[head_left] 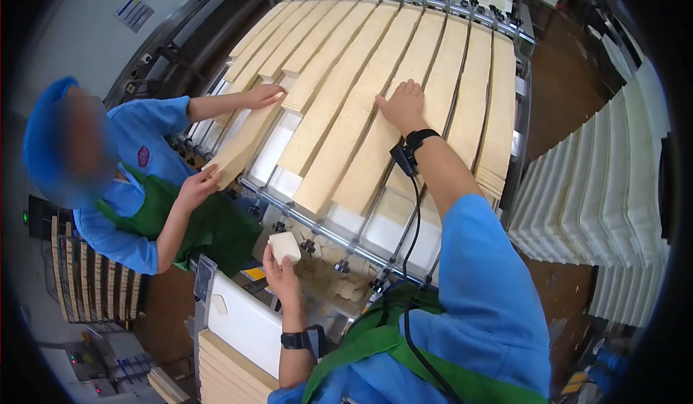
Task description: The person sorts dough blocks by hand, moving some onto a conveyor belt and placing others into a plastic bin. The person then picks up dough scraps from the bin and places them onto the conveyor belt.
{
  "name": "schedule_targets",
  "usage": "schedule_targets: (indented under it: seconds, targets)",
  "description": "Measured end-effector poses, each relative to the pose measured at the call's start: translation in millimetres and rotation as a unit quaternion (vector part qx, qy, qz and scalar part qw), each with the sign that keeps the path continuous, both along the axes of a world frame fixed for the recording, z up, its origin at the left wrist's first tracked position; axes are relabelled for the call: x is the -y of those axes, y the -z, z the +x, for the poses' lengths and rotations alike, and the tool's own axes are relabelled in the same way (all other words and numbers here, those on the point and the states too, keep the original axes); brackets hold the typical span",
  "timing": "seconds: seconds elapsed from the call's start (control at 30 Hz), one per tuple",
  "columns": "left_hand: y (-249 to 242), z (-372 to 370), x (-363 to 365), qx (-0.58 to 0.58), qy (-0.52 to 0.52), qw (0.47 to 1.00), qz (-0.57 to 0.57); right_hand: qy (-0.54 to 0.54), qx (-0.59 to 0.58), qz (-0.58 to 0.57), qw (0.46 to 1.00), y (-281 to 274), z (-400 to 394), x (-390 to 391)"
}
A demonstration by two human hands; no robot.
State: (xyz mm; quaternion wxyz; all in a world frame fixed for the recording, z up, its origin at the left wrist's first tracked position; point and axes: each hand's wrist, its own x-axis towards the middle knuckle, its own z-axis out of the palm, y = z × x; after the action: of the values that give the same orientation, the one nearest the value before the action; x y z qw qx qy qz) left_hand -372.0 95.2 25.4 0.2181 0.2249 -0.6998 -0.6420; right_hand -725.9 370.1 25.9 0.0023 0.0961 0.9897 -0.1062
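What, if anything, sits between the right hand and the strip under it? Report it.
Nothing visible. The right hand lies flat, directly on a pale strip on the lane conveyor. The left hand holds a small pale block below the conveyor's end.

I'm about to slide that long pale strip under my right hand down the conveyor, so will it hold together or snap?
The strip looks stiff: it lies flat and straight across its lane. Broken pale pieces below the conveyor end suggest it snaps easily. The right hand rests flat on it, so it probably takes gentle pressure.
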Motion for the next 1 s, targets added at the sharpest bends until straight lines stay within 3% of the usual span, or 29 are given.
schedule_targets:
  seconds: [0.03,0.13,0.17,0.27,0.37,0.4,0.5,0.6,0.7,0.8,0.83,0.93,1.0]
  targets:
    - [0,8,0,0.003,-0.006,1.0,-0.019,-0.001,0.021,0.004,1.0,-7,1,1]
    - [8,40,8,0.021,-0.035,0.998,-0.058,-0.006,-0.076,0.009,0.997,3,5,5]
    - [14,49,15,0.02,-0.034,0.997,-0.066,-0.045,-0.051,0.012,0.998,10,0,0]
    - [38,79,35,0.008,-0.034,0.997,-0.066,-0.018,-0.004,-0.049,0.999,7,-5,2]
    - [24,96,27,0.035,-0.044,0.998,-0.042,-0.027,-0.05,-0.068,0.996,-6,11,19]
    - [17,100,21,0.048,-0.036,0.998,-0.013,-0.073,-0.062,-0.08,0.992,-11,25,30]
    - [48,132,36,0.117,0.012,0.951,-0.285,-0.248,-0.026,-0.086,0.965,-34,97,67]
    - [27,157,27,0.263,0.068,0.902,-0.337,-0.409,0.01,-0.083,0.909,-31,182,102]
    - [47,185,25,0.236,0.065,0.895,-0.373,-0.538,0.035,-0.085,0.838,-10,249,126]
    - [42,202,20,0.212,0.131,0.916,-0.314,-0.552,0.092,-0.091,0.824,-4,282,140]
    - [44,206,22,0.193,0.152,0.895,-0.373,-0.552,0.06,-0.052,0.83,-1,286,142]
    - [38,206,19,0.233,0.117,0.943,-0.204,-0.536,0.064,0.04,0.841,-6,290,151]
    - [46,207,24,0.207,0.124,0.953,-0.184,-0.517,0.036,0.011,0.855,7,292,156]
